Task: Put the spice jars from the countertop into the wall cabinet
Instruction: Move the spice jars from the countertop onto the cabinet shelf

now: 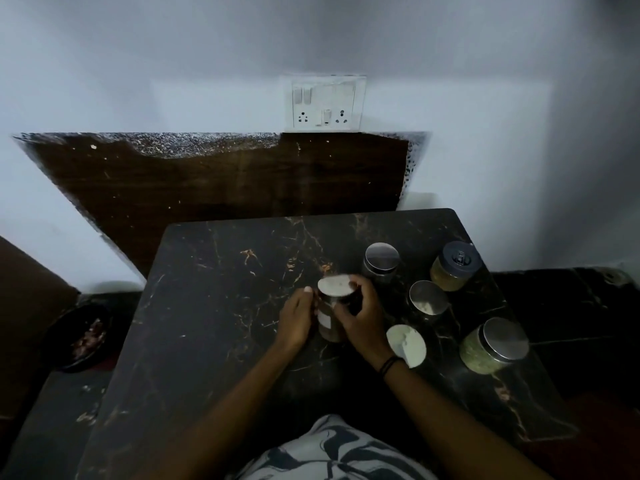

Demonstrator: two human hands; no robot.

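No text can be read anywhere. The jar between the hands carries a white label, but it looks blank or too blurred to read. The dark-lidded jar has a small mark on its lid, too small to make out.

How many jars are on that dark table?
6. One held in both hands, a steel-lidded one behind it, a black-lidded one far right, one mid-right, one nearest the wrist, one near right. None seems hidden.
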